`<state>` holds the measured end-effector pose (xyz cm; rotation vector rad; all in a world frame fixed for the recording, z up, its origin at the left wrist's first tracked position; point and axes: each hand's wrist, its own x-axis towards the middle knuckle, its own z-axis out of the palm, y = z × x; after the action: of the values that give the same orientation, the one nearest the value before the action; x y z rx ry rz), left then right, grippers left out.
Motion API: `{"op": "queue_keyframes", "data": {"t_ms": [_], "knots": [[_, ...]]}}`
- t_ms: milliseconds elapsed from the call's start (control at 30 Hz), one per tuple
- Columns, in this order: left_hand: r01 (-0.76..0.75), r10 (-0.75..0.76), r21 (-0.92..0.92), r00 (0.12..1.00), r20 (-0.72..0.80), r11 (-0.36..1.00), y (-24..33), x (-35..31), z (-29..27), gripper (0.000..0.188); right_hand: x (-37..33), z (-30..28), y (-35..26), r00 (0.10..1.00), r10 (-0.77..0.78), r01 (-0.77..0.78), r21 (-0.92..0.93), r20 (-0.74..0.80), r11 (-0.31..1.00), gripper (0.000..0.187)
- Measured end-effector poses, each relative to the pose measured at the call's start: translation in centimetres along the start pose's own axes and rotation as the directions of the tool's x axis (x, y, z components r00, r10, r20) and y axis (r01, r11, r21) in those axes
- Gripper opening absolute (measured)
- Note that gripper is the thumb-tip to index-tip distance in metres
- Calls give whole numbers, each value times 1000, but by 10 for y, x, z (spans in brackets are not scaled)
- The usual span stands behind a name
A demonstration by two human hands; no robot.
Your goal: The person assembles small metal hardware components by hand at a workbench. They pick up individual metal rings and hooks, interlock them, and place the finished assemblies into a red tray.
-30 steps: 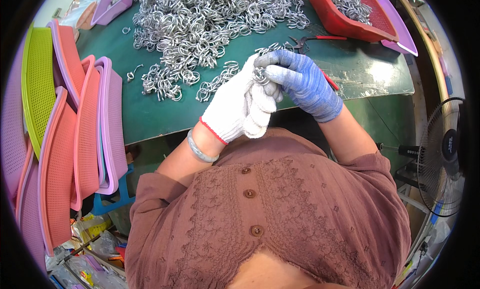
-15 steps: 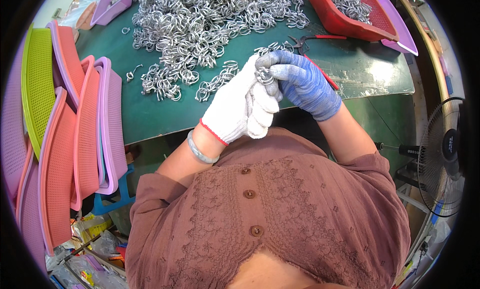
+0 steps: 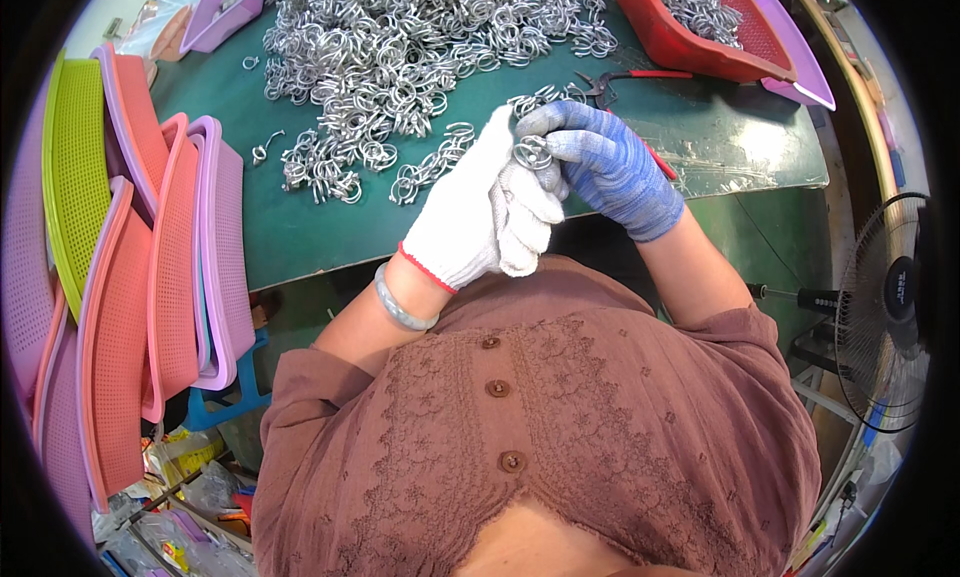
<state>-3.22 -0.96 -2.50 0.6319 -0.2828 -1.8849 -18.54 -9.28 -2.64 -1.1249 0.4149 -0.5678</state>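
My left hand (image 3: 478, 209), in a white knit glove with a red cuff, has its fingers curled and its thumb pointing up. In my right hand (image 3: 612, 167), wearing a blue glove, thumb and fingertips pinch a small cluster of silvery metal rings (image 3: 532, 153). The rings lie against the curled white fingers, so both hands are closed on them. Just beyond my hands lie a short row of the same rings (image 3: 432, 164) and red-handled pliers (image 3: 600, 89), partly hidden by the blue glove.
A large heap of metal rings (image 3: 400, 47) covers the far table (image 3: 300, 232). One loose ring piece (image 3: 264, 149) lies left of it. A red basket (image 3: 690, 52) holds more at far right. Stacked plastic baskets (image 3: 120, 347) stand left; a black fan (image 3: 885, 312) stands right.
The rings between my hands have turned slightly, and their round opening shows more clearly. My left thumb has straightened upward, while the right hand stays nearly in place.
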Motion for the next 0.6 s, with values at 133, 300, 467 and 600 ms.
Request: {"op": "queue_keyframes", "data": {"t_ms": [133,300,467,600], "knots": [[201,-204,31,962,181,979,9,-5,-3,51,-5,1,-11,999,-31,21,-243,-37,970,25],[207,-201,-32,971,129,978,5,-5,-2,52,-7,1,-20,1000,-8,-2,-367,-25,930,24],[133,-131,-19,987,96,991,6,-5,-4,43,-9,2,-25,1000,-12,3,-426,-18,905,24],[200,-190,-95,976,105,975,8,-7,-8,41,-12,4,-30,999,-7,-15,-433,-50,901,25]]}}
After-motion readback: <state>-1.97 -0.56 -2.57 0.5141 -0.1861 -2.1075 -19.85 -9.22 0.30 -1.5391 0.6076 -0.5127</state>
